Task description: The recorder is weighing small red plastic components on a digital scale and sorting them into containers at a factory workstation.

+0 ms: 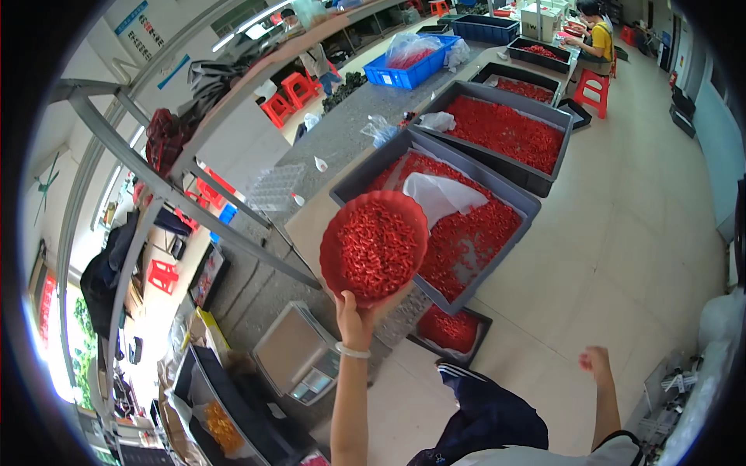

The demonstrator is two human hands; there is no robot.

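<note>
My left hand (355, 314) holds a round red bowl (374, 246) full of small red parts, raised above the near corner of a large grey bin (353, 184). That bin holds a heap of the same red parts and a white plastic bag (440, 194). My right hand (595, 362) hangs low at my right side, fingers curled over something small and red. A small black tray (451, 329) of red parts sits below the bowl, near my knee.
A weighing scale (298, 356) stands on the bench at lower left. More grey and black bins of red parts (505, 132) and a blue crate (410, 70) line the bench farther on. A person in yellow (597, 40) sits on a red stool (592, 92).
</note>
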